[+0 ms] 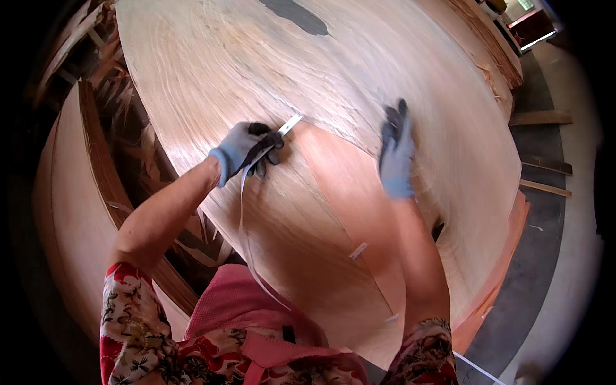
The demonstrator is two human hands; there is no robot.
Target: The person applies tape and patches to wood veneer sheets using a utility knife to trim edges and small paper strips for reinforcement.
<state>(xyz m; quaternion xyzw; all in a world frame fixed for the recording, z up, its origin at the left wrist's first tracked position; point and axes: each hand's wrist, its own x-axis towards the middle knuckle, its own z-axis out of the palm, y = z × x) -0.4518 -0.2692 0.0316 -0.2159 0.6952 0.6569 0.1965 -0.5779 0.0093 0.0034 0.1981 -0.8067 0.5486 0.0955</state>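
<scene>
My left hand, in a grey glove with black fingers and a light blue cuff, pinches a white tape strip. The strip's end pokes out past the fingers, by the upper corner of a pinkish veneer piece. From the same hand a long thin tail of tape hangs toward my lap. My right hand, gloved alike and slightly blurred, has its fingers stretched out over the large pale veneer sheet, just right of the pinkish piece. A short bit of tape lies across the seam lower down.
A stack of veneer stands on the left, with torn scraps between it and the sheet. A dark gap shows at the sheet's far end. Wooden bars jut out on the right above the floor.
</scene>
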